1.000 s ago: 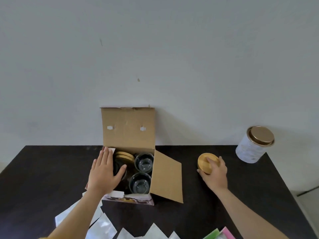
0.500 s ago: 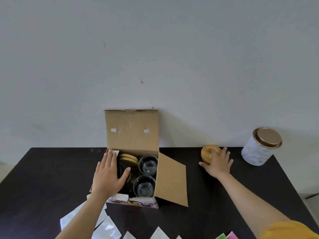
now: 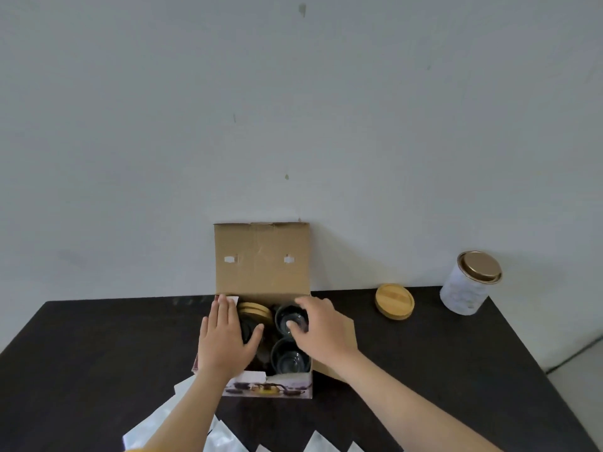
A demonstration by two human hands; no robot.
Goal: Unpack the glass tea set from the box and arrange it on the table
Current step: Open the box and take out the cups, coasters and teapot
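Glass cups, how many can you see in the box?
2: far glass cup under the right hand, near glass cup at the box front. Others may be hidden beneath.

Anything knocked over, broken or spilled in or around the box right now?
Nothing stands out. The clear glass cups sit upright in the open cardboard box, the round wooden lid lies flat on the black table, and the white gold-lidded tin stands upright.

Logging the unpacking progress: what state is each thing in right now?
box: open, lid flap upright
far glass cup: in box, right hand around it
near glass cup: in box
wooden lid: out, on table
tin: lidded
left hand: flat on box
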